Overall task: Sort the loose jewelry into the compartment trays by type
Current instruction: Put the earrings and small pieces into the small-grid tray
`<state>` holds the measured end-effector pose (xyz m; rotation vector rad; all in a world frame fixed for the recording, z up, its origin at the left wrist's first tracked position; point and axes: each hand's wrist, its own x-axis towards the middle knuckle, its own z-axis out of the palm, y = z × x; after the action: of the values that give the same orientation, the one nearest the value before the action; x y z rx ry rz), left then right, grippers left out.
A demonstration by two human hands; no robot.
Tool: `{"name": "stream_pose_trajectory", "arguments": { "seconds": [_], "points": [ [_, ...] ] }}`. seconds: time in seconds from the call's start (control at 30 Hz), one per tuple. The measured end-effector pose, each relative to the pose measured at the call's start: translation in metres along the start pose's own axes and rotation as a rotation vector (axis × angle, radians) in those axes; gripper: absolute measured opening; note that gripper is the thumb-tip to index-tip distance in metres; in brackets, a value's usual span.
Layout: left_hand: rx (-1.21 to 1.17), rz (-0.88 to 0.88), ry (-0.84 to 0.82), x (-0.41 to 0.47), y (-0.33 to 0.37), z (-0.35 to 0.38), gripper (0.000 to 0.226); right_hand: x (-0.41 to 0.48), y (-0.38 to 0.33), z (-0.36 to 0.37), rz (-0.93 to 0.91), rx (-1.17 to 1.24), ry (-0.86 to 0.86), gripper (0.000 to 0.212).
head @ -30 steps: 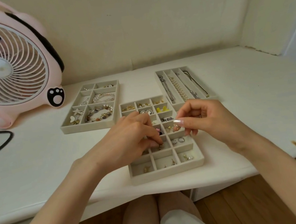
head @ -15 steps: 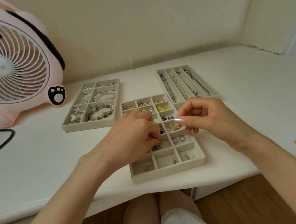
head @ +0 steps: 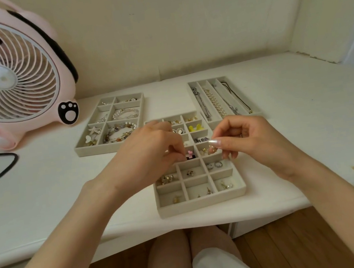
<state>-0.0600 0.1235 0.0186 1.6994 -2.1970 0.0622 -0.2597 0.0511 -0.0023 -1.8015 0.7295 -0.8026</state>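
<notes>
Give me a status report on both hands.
Left hand at pink piece in earring tray, grip unclear. Right hand pinched above same tray, contents unclear. Nothing in the way.

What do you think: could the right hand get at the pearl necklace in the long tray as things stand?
Probably yes: the pearl necklace lies uncovered in the long tray just beyond the right hand, with nothing between them.

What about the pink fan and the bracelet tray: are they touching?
Apart. The head view shows a strip of bare white table between the fan and the bracelet tray, along its left wall.
</notes>
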Motion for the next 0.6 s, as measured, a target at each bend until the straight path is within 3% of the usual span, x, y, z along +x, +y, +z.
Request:
{"name": "stream_pose_trajectory", "arguments": {
  "seconds": [0.33,0.6],
  "points": [
    [0.08,0.024,-0.138,0.003,0.011,0.015,0.01,0.001,0.0,0.002,-0.008,0.002,-0.004,0.003],
    [0.053,0.085,0.013,0.002,0.009,0.0,0.001,0.0,0.001,-0.001,-0.012,0.002,0.006,0.002]
  ]
}}
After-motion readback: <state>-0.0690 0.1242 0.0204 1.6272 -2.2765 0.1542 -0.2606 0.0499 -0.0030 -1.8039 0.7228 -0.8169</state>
